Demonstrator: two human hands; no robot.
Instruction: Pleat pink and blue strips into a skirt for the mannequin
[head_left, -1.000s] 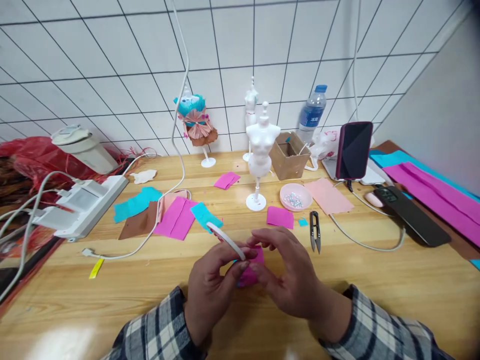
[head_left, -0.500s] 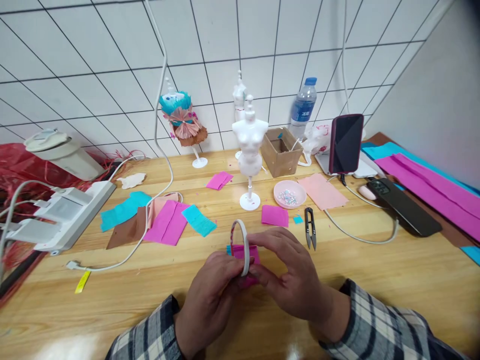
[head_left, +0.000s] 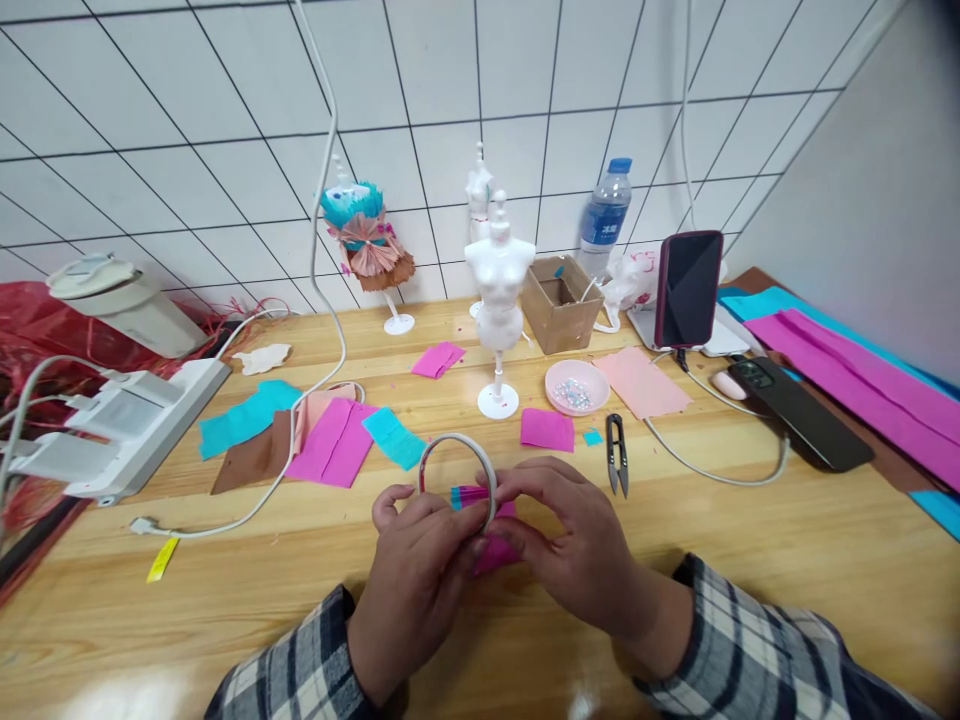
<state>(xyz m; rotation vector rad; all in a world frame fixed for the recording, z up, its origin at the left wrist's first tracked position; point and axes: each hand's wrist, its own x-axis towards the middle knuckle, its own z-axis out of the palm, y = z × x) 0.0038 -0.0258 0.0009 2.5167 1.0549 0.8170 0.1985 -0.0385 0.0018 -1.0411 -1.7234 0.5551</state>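
Note:
A thin roll of white tape (head_left: 459, 439) stands on edge between my hands, near the middle of the table. My left hand (head_left: 420, 565) is closed on its lower part, with the little finger lifted aside. At the roll's right edge, the thumb and fingertips of my right hand (head_left: 581, 555) pinch its rim; whether they grip a tape end is too small to tell. Under the roll and my fingertips lies magenta paper (head_left: 499, 555), with a small blue-and-magenta striped piece (head_left: 466, 496) seen through the ring. My hands partly cover both.
A white mannequin (head_left: 499, 285) stands ahead, beside a cardboard box (head_left: 561, 325) and a pink dish (head_left: 556, 397) of beads. Thread snips (head_left: 616, 455) lie to the right, near a phone (head_left: 806, 415). Coloured paper (head_left: 334, 445), a cable (head_left: 225, 533) and a power strip (head_left: 161, 430) are left.
The tape roll has turned from nearly edge-on to a wider, more face-on view. My left hand's little finger has spread out to the left.

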